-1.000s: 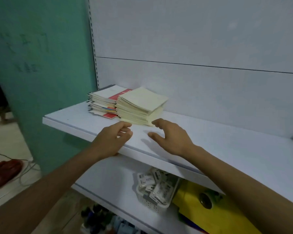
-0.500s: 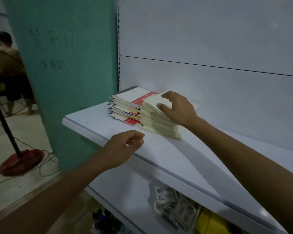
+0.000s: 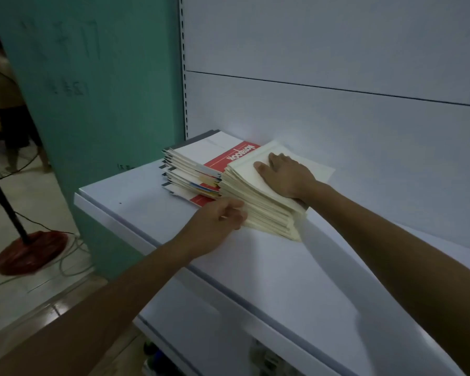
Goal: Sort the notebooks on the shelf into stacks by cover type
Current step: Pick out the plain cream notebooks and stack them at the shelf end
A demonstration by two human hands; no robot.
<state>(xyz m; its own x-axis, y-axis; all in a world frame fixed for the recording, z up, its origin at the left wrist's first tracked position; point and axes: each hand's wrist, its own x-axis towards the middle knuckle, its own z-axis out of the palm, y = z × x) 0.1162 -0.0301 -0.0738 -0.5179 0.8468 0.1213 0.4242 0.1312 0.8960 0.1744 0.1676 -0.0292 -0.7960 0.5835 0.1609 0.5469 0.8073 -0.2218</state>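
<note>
Having been brought in from the shelf [image 3: 136, 210] edge, the left hand [image 3: 217, 223] is set against the near side of the cream notebook stack [image 3: 258, 210], fingers curled, grasp unclear; the right hand [image 3: 285, 177] is laid flat on top, fingers straight. Squaring or shifting it is judged imminent. The stack lies flat at the shelf's back left against the red-and-white notebooks [image 3: 196, 164], its long axis seemingly running back-left to near-right.

A cream notebook stack [image 3: 258, 204] sits touching a red-and-white notebook stack [image 3: 198, 169] on the shelf [image 3: 147, 207].

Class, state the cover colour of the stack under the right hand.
Plain cream; the stack shows best in head view.
</note>
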